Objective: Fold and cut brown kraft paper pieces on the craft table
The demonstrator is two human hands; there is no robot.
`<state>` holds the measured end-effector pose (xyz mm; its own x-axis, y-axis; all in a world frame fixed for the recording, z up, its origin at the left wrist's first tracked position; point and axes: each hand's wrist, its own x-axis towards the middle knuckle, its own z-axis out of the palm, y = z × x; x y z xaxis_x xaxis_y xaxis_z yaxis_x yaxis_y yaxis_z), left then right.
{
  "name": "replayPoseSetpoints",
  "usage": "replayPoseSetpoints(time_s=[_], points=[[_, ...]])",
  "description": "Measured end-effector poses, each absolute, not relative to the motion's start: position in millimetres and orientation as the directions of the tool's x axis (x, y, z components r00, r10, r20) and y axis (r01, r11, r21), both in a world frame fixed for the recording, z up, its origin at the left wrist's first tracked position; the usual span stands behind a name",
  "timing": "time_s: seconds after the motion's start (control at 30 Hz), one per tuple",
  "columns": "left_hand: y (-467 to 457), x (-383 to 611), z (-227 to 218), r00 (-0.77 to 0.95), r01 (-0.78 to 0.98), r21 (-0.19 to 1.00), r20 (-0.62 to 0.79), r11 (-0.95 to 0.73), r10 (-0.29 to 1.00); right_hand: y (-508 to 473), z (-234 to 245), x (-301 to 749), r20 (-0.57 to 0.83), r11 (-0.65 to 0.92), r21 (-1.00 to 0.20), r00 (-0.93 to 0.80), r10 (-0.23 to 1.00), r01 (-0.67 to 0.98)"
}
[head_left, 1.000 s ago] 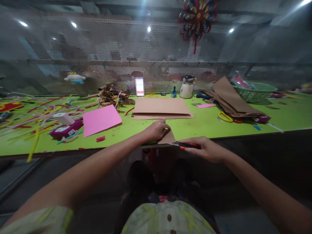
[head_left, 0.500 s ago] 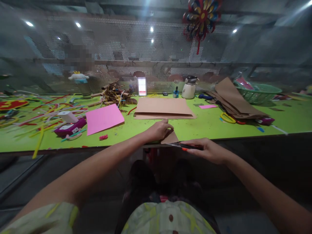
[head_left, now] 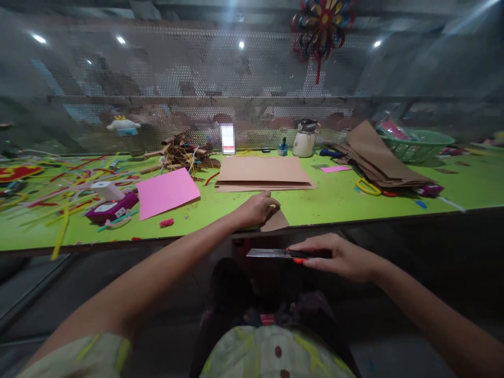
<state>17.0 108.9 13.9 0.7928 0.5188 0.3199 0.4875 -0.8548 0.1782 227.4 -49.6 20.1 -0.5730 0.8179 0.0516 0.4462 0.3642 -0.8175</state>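
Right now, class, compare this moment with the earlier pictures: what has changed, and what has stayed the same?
The right hand has drawn the utility knife back from the small brown paper, toward the body; its blade is now clear of it. The left hand stays on that paper; the pink sheet lies as before.

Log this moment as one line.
left hand: on brown paper at edge of green table | right hand: holding utility knife | blade: apart from paper
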Motion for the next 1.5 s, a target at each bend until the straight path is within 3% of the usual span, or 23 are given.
replayPoseSetpoints(time_s=[0.1,0.17,0.27,0.33,0.57,0.77,0.83,0.9,1.03,1.1,1.17,1.37,1.43,1.5], points=[[112.0,16.5,12.9,0.761,0.484,0.267,0.341,-0.833,0.552,-49.7,20.6,239.3,0.053,0.276,-0.845,-0.442,0.895,0.458],[115.4,15.0,12.1,0.721,0.469,0.384,0.353,-0.795,0.596,-39.6,21.1,256.6,0.086,0.209,-0.848,-0.262,0.961,0.488],[119.8,11.6,12.0,0.644,0.407,0.557,0.388,-0.724,0.659,-8.5,19.6,286.2,0.264,0.194,-0.803,0.044,0.964,0.564],[121.5,9.3,12.5,0.587,0.356,0.645,0.409,-0.677,0.698,16.4,16.0,299.8,0.377,0.194,-0.712,0.134,0.917,0.675],[120.2,4.6,18.0,0.4,0.061,0.948,0.263,-0.312,0.878,61.8,-5.5,288.0,0.442,0.248,-0.494,-0.004,0.897,0.833],[115.4,0.1,26.5,0.413,-0.144,0.988,0.106,-0.05,0.904,64.7,-10.4,282.2,0.443,0.244,-0.374,-0.059,0.894,0.895],[114.6,-0.9,28.5,0.436,-0.195,0.981,0.089,-0.003,0.896,61.0,-7.8,281.2,0.466,0.284,-0.444,-0.051,0.883,0.85],[114.3,-1.4,29.2,0.463,-0.21,0.977,0.076,0.025,0.883,53.4,-2.5,276.4,0.459,0.303,-0.61,0.016,0.888,0.732],[114.9,-1.4,26.8,0.485,-0.158,0.987,0.079,-0.002,0.871,33.8,15.7,251.8,0.298,0.259,-0.943,0.184,0.937,0.206],[114.5,-0.9,26.7,0.494,-0.08,0.992,0.123,-0.096,0.86,28.0,26.3,234.0,0.211,0.225,-0.972,0.175,0.962,-0.064],[113.3,0.2,30.2,0.524,0.021,0.969,0.198,-0.244,0.828,27.3,34.8,216.2,0.138,0.16,-0.97,0.126,0.982,-0.182],[109.9,8.4,61.2,0.666,0.148,0.806,0.348,-0.574,0.66,36.5,36.5,185.8,0.121,0.121,-0.99,0.007,0.993,-0.07],[109.7,10.8,69.7,0.685,0.166,0.788,0.34,-0.592,0.644,37.4,30.9,182.7,0.151,0.154,-0.978,0.038,0.988,-0.143],[107.7,11.0,72.6,0.631,0.175,0.84,0.305,-0.513,0.714,37.1,25.3,180.5,0.17,0.196,-0.952,0.125,0.977,-0.235]])
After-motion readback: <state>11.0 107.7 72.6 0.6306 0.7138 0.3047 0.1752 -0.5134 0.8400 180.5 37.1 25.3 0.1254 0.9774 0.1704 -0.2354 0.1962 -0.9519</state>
